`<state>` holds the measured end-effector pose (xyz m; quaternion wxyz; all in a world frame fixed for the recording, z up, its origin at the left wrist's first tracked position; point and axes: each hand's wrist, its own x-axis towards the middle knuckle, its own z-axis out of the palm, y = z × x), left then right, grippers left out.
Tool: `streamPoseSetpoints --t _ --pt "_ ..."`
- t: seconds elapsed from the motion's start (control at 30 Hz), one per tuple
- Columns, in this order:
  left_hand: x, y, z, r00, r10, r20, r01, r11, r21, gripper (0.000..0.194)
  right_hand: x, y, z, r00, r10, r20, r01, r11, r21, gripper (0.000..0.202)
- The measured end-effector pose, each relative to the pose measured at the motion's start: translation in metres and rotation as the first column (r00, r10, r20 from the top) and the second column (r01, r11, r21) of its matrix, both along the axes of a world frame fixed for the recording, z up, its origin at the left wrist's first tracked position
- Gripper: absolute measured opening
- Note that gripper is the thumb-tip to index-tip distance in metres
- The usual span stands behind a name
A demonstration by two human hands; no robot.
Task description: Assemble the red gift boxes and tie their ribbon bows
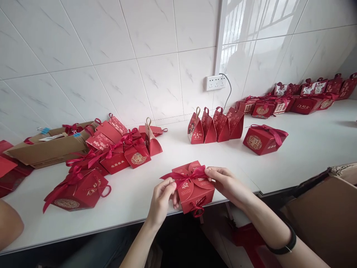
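Note:
A red gift box (196,195) with gold print sits at the counter's front edge, a red ribbon (185,178) lying across its folded top. At the box's left side, my left hand (164,193) pinches the ribbon between thumb and forefinger, other fingers beside the box. My right hand (221,180) pinches the ribbon near the box's top right corner. A twisted red cord (197,209) hangs at the box's front face.
Ribboned boxes (114,162) crowd the left side by an open cardboard carton (52,149). Triangular boxes (221,128) and a hexagonal box (259,141) stand behind. More boxes line the wall at right. A large carton (326,212) is at lower right; someone's arm (9,225) shows at far left.

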<state>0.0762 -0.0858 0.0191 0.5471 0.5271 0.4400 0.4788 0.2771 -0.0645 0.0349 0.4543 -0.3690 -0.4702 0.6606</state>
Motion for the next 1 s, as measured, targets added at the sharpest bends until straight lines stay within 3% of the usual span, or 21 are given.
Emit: streamPoseSetpoints --t 0.27,0.4,0.53,0.63,0.73,0.83,0.9,1.0 --pt "0.011 0.005 -0.020 0.982 0.080 0.171 -0.076 0.997 -0.031 0.034 -0.011 0.000 -0.012 0.979 -0.120 -0.162 0.098 0.986 -0.137 0.042" --pt "0.015 0.008 -0.024 0.977 0.198 0.074 -0.199 0.980 0.009 0.034 -0.014 0.001 -0.019 0.971 -0.176 -0.159 0.161 0.981 -0.104 0.043" --pt "0.007 0.006 -0.016 0.980 0.171 -0.101 -0.157 0.978 0.137 0.033 -0.003 0.004 -0.024 0.988 -0.097 -0.123 0.100 0.995 0.019 0.040" --pt "-0.001 0.007 -0.007 0.981 0.095 -0.170 -0.073 0.989 0.129 0.032 0.003 0.009 -0.021 0.996 -0.089 -0.017 0.090 0.994 0.058 0.039" --pt "-0.005 0.014 0.002 0.969 0.126 -0.211 -0.120 0.992 0.045 0.036 0.002 0.015 -0.012 0.974 -0.145 0.173 0.131 0.987 0.088 0.038" --pt "-0.006 0.025 0.014 0.939 0.191 -0.287 -0.175 0.981 0.079 0.032 -0.004 0.023 0.001 0.950 -0.182 0.254 0.146 0.977 0.152 0.035" --pt "-0.007 0.033 0.023 0.929 0.178 -0.324 -0.135 0.979 0.151 0.028 -0.009 0.029 0.008 0.951 -0.179 0.252 0.131 0.972 0.193 0.033" --pt "-0.010 0.047 0.032 0.950 0.064 -0.305 0.004 0.976 0.218 0.025 -0.015 0.038 0.012 0.949 -0.169 0.267 0.110 0.968 0.225 0.032"
